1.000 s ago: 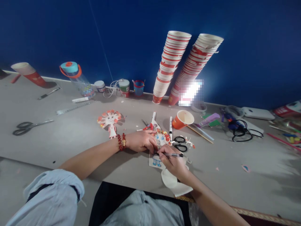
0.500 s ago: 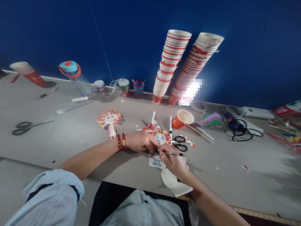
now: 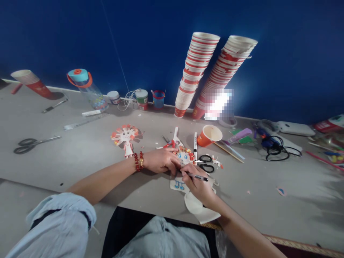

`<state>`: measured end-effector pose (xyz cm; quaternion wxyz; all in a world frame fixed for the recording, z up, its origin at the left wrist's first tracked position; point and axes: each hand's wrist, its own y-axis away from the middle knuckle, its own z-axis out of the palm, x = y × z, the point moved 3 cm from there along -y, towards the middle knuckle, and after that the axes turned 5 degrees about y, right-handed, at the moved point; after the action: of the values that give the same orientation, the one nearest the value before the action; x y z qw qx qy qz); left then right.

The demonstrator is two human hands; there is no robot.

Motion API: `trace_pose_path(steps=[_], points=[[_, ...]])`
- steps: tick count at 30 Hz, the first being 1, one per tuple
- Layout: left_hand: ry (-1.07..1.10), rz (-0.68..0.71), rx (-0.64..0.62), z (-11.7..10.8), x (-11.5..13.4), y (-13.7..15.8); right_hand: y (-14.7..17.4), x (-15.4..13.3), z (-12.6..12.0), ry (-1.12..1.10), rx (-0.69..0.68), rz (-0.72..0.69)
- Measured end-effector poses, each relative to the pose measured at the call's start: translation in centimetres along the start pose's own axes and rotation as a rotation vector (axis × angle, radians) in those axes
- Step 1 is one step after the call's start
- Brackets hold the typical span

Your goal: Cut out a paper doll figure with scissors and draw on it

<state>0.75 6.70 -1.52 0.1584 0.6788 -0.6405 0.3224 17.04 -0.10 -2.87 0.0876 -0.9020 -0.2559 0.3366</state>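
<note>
My right hand (image 3: 197, 181) is closed around a pen (image 3: 198, 176), its tip end low over a piece of white paper (image 3: 174, 183) with blue legs and feet drawn on it. My left hand (image 3: 161, 160) lies across the upper left of that paper, fingers extended and pressing down. Just above both hands is a paper doll head (image 3: 185, 157) with blue eyes and red-orange curls; the fingers partly cover it. Black-handled scissors (image 3: 206, 163) lie right beside the head. A curved white paper offcut (image 3: 199, 208) sits under my right wrist.
A finished-looking paper doll (image 3: 126, 139) lies to the left. An orange paper cup (image 3: 210, 136) and a white marker (image 3: 195, 145) are beyond my hands. Two tall cup stacks (image 3: 192, 75) lean near the blue wall. More scissors (image 3: 32, 143) and a bottle (image 3: 88, 89) are farther left.
The back end of the pen has dipped slightly toward me as my right hand makes a small movement. My left hand stays nearly in place.
</note>
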Motion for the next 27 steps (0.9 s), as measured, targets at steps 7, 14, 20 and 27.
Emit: trace_pose_path(steps=[7, 14, 20, 27], points=[[-0.018, 0.018, 0.010, 0.09, -0.10, 0.06, 0.11, 0.09, 0.05, 0.002, -0.005, 0.008], [0.001, -0.019, -0.013, 0.17, -0.23, 0.11, -0.04, -0.11, -0.10, -0.009, 0.001, 0.001], [0.012, -0.024, -0.015, 0.23, -0.28, 0.17, 0.01, 0.02, -0.02, -0.024, -0.010, -0.006], [-0.004, 0.016, 0.008, 0.20, -0.28, 0.19, 0.13, -0.05, -0.03, -0.019, -0.021, -0.009]])
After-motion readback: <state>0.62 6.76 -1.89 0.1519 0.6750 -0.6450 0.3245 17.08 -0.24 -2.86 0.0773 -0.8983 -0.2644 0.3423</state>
